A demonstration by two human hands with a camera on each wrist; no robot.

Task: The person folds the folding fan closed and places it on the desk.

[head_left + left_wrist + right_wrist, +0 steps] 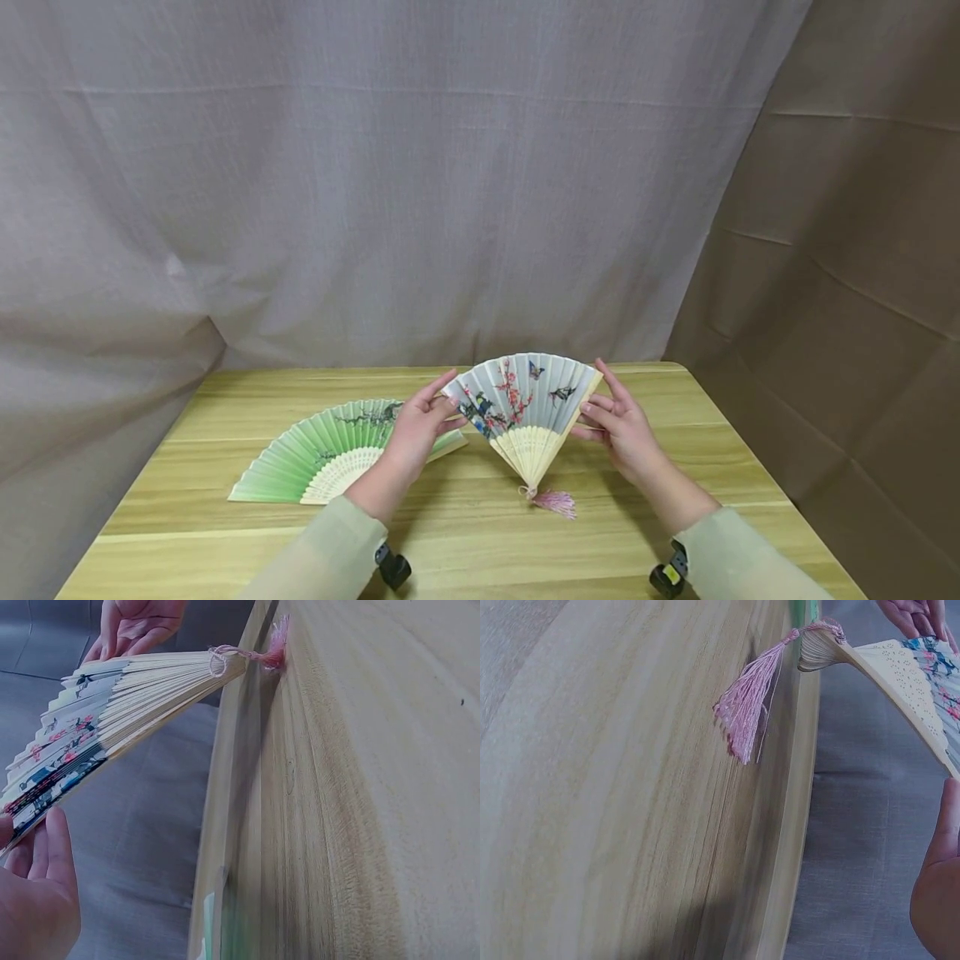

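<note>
Grey-blue folding paper fan, painted with red blossoms and birds on pale bamboo ribs, is standing spread open above the middle of the light wooden bench. I am seeing my left hand pinching its left outer rib with curled fingers, while my right hand is gripping the right outer rib the same way. Its pink tassel is hanging from the pivot and brushing the bench. To the left, a green folding paper fan is lying open, flat on the bench.
</note>
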